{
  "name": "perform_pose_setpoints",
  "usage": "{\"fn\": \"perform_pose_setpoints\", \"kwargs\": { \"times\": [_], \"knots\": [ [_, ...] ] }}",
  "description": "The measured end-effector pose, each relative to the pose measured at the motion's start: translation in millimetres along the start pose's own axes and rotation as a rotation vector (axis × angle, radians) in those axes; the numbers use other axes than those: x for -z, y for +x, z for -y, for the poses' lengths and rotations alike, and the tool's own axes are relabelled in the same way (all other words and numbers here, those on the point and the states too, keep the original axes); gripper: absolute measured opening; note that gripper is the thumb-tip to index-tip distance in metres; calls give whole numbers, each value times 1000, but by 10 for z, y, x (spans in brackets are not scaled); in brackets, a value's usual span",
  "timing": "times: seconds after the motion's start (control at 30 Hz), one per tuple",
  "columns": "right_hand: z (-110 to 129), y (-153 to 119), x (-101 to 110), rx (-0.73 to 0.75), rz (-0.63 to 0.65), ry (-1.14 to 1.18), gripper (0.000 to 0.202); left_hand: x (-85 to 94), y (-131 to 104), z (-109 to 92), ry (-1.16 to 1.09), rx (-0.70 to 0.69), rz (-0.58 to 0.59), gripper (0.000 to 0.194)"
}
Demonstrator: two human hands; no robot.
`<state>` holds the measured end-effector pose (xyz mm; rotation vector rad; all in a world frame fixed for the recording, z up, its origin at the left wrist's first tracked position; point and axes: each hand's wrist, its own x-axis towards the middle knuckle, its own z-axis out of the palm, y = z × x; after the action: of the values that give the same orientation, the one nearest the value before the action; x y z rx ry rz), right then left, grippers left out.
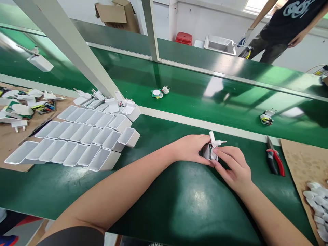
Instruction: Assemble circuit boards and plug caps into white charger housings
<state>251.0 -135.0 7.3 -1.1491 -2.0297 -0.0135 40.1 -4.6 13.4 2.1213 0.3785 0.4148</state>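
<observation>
I had a white casing (206, 153) between my two hands, above the green bench (164, 194), near its far edge and left of the pliers (274, 157). My left hand (191, 148) was closed round the casing from the left, thumb below and fingers above. My right hand (235, 167) met it from the other side, its thumb at the lower edge and its fingertips bent against the mouth; whether they were pinching the casing or the part inside, I could not tell. A bit of green board (210, 147) showed in the mouth. Just over my right fingertips a white plug (215, 140) stuck out, pins to the right.

To my left, open casings (77, 154) stood in slanting rows, with plugs lying over the farthest row. Beyond them, loose boards (22, 109) and plugs were heaped on cardboard (60, 106). On the green belt (189, 89) ahead lay two small assemblies, one (157, 93) near the post (151, 30), the other (266, 119) farther right. White parts (317, 205) were piled on the right-hand cardboard (302, 164). Across the belt stood a co-worker (289, 27), one hand gloved.
</observation>
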Motion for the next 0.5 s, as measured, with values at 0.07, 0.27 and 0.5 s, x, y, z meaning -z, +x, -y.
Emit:
{"fn": "perform_pose_setpoints", "kwargs": {
  "times": [0.07,0.27,0.5],
  "knots": [
    [5,-1,0,3,-24,1,59,6,5,-5,6,15,4,62],
    [15,4,2,4,-33,4,47,2,10,-6,14,14,-12,65],
    [-7,-21,3,34,-9,-25,57,-23,10,12,51,-1,-29,65]
  ]
}}
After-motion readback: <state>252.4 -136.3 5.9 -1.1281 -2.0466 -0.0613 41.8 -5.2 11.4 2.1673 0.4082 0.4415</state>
